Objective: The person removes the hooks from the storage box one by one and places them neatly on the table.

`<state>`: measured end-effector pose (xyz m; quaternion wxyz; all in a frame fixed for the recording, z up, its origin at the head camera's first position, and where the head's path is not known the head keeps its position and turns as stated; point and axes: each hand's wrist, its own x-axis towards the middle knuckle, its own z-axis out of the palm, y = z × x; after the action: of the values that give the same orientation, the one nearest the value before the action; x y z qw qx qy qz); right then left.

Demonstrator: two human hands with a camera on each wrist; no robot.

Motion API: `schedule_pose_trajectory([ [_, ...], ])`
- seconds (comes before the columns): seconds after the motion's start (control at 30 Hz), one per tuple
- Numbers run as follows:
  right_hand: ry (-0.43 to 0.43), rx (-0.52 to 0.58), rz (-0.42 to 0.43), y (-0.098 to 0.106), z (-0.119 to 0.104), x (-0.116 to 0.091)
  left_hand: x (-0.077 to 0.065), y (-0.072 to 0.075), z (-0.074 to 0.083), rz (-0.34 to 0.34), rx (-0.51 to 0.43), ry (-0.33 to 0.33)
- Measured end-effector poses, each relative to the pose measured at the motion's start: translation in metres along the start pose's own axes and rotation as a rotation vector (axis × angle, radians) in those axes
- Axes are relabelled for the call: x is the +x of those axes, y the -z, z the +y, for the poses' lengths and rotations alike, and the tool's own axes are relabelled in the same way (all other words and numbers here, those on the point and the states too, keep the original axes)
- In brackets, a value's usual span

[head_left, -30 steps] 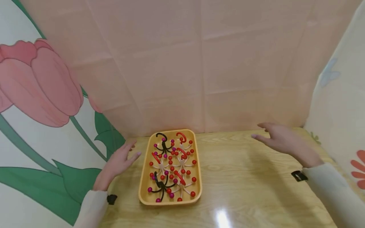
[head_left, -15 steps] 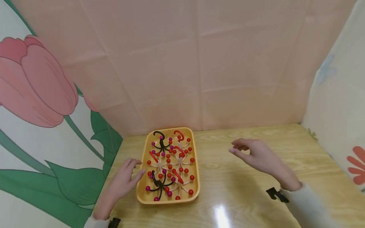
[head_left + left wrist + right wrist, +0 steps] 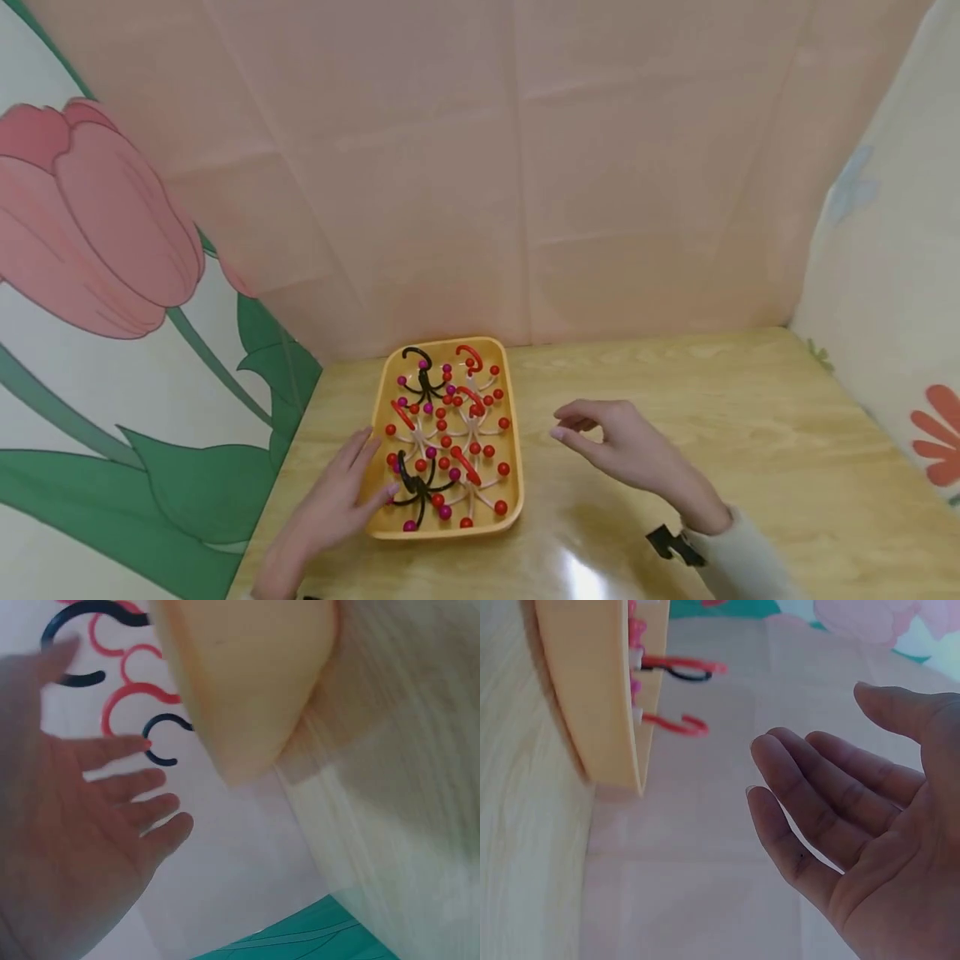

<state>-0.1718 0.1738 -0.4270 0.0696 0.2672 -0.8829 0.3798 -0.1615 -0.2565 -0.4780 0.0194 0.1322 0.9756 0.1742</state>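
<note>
A yellow tray (image 3: 480,532) holds several hook-handled, ball-tipped claws that look like small scalp massagers. Some are black (image 3: 417,485) with magenta balls; others have a red hook (image 3: 467,467), pale legs and red balls. My left hand (image 3: 333,504) reaches over the tray's left rim, its thumb in front of a black claw in the head view. In the left wrist view its fingers are spread and hold nothing, beside the tray wall (image 3: 255,682). To the tray's right hovers my right hand (image 3: 626,442), fingers loosely bent and holding nothing; the right wrist view shows a gap to the tray (image 3: 589,690).
The tray stands on a wood-grain table (image 3: 720,392) near its back edge. A pinkish cloth wall (image 3: 525,167) rises behind. A tulip-printed panel (image 3: 97,225) closes the left side, and a pale flowered panel (image 3: 892,275) the right.
My left hand has moved right and down, from beside the tray to over its left rim. The right hand has come left and down towards the tray. The claws have not moved in the tray.
</note>
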Motion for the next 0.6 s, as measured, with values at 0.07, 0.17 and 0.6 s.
schedule_pose_trajectory([
  [0.07, 0.018, 0.021, -0.015, -0.008, -0.005, 0.003, -0.004, -0.003, 0.000, -0.030, -0.023, -0.005],
  [0.17, 0.039, 0.056, -0.060, -0.021, -0.014, 0.006, -0.011, -0.005, -0.001, -0.049, -0.029, -0.012],
  [0.6, 0.097, 0.113, -0.120, -0.063, -0.030, 0.008, -0.025, -0.044, -0.002, -0.103, 0.002, 0.116],
])
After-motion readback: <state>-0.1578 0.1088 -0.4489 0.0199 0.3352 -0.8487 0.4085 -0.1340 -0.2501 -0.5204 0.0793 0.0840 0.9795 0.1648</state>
